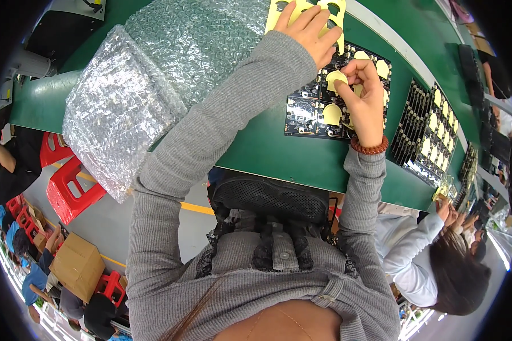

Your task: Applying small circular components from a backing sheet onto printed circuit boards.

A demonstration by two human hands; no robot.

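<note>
Left hand [307, 34] palm down, fingers spread across a yellow die-cut sheet [340, 12] at the table's far side. Right hand [367, 94] just right of and nearer than the left, over a black circuit board panel [301, 116]; thumb and index finger bent close together at a yellow arch-shaped piece [335, 78], thumb tip touching it, cannot tell if it's pinched or only pressed. That piece lies left of the right hand's palm and below the left hand, on the panel. Another yellow arch-shaped tab [332, 115] sits on the panel nearer the body, left of the right wrist, which wears a brown braided bracelet [369, 146]. Clear bubble wrap [199, 48] spreads left of both hands on the green table [290, 162]. More boards [412, 122] with yellow tabs stand in rows to the right, apart from the right hand; 1 co-worker in white sleeves [409, 267] is beyond them.
</note>
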